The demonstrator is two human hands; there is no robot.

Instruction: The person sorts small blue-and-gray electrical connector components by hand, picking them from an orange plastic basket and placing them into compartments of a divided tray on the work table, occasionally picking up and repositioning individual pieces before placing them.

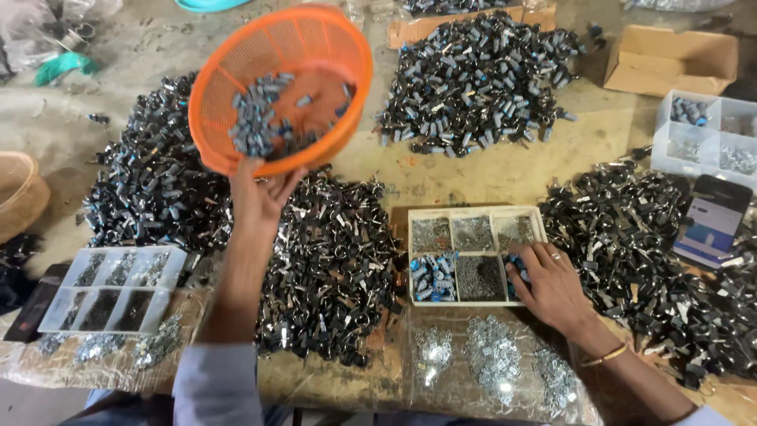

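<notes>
On the far left sat a brown basket point(20, 193), and near it a clear tray point(110, 288) with six little boxes of dark bits. My left hand point(260, 193) gripped the rim of an orange basket point(284, 87) and held it up high, tipped toward me. Small grey pieces point(256, 122) lay inside it, bunched at the low side. Under it, the worn, dusty table point(441, 170) was covered in big heaps of black and silver parts point(331, 268). In the middle lay a cream tray point(473, 254) with six boxes. My right hand point(552, 288) rested on its right side, fingers curled into a box of blue pieces. I could not tell if they pinched any. A brown cardboard box point(670, 59) sat far right, and below it a blue and white packet point(714, 221).
</notes>
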